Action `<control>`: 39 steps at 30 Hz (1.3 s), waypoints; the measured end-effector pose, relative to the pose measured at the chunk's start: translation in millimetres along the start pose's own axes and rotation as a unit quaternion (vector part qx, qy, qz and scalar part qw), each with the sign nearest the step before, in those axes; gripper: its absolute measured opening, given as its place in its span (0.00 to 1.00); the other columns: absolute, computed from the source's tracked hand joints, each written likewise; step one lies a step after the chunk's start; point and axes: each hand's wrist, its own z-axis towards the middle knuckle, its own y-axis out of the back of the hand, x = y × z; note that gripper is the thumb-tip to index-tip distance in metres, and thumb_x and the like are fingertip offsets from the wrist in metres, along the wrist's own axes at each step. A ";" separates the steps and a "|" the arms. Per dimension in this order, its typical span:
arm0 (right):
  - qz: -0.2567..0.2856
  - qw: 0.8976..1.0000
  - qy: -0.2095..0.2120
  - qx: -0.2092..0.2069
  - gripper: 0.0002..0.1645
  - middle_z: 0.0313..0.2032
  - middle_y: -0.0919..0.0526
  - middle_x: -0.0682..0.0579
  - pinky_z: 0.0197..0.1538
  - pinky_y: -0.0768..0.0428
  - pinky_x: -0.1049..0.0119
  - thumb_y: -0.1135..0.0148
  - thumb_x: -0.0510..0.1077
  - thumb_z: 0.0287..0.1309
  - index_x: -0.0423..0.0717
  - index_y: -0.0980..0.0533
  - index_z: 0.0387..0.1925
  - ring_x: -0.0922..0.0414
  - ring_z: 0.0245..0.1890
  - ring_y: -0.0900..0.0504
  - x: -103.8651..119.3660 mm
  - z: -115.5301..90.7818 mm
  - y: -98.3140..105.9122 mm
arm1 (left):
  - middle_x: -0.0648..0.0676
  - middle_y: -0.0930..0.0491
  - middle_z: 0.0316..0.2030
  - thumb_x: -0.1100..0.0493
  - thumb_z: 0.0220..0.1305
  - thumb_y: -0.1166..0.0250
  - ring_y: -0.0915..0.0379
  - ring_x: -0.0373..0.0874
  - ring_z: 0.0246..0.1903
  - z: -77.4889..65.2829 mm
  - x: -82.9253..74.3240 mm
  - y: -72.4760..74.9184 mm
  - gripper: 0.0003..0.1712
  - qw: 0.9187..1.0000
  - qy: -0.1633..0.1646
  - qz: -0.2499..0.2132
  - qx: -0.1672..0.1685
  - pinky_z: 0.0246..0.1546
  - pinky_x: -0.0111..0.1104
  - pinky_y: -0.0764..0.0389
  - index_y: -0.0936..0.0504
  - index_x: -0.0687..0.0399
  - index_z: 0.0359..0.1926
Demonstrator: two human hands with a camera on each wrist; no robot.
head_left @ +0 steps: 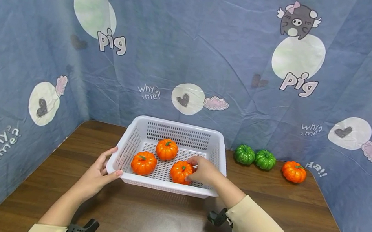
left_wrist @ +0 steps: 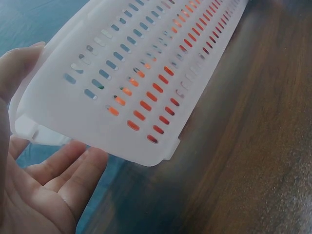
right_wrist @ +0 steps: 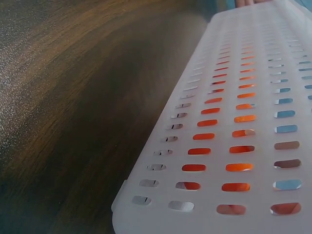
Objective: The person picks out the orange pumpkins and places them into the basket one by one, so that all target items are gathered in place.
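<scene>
A white plastic basket (head_left: 165,185) with slotted walls stands on the table. My left hand (head_left: 98,173) grips its front left corner, thumb over the rim; in the left wrist view the fingers (left_wrist: 87,180) reach under the basket's end. Inside the basket, my right hand (head_left: 204,171) holds the right orange pumpkin (head_left: 179,172) from its right side, thumb near the front and fingers behind. Two more orange pumpkins lie in the basket, one at the left (head_left: 143,163) and one farther back (head_left: 166,149). The basket's front wall (right_wrist: 165,189) hides the right hand's grip in the right wrist view.
To the right of the basket, two green pumpkins (head_left: 244,155) sit side by side by the back cloth. Another orange pumpkin (head_left: 294,172) stands farther right. Blue printed cloth (head_left: 194,54) encloses the wooden table (head_left: 157,219) at the back and sides.
</scene>
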 end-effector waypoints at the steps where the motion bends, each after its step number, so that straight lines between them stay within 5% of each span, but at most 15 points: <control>1: 0.002 1.000 -0.001 0.000 0.31 0.51 0.18 0.44 0.61 0.27 0.52 0.21 0.36 0.43 0.39 0.21 0.52 0.50 0.52 0.22 0.1 -0.2 0.2 | 0.71 0.40 0.70 0.61 0.66 0.33 0.36 0.66 0.65 -0.1 -0.1 0.1 0.50 1.000 0.001 0.000 0.000 0.50 0.25 0.26 0.54 0.51 0.79; 19: 0.033 0.999 0.000 -0.008 0.27 0.54 0.19 0.43 0.58 0.23 0.52 0.23 0.37 0.48 0.41 0.20 0.52 0.47 0.52 0.20 3.1 -4.6 10.0 | 0.71 0.38 0.69 0.62 0.66 0.33 0.34 0.65 0.64 -0.1 1.3 -0.2 0.50 1.000 0.001 -0.006 0.002 0.50 0.25 0.27 0.55 0.53 0.78; 39: 0.050 0.994 0.063 -0.080 0.18 0.52 0.16 0.45 0.52 0.18 0.52 0.29 0.39 0.57 0.43 0.19 0.51 0.45 0.50 0.17 8.5 -48.2 40.5 | 0.71 0.39 0.70 0.61 0.66 0.33 0.35 0.66 0.65 -0.3 -0.4 -0.2 0.50 1.000 0.002 0.003 0.000 0.51 0.27 0.26 0.55 0.52 0.79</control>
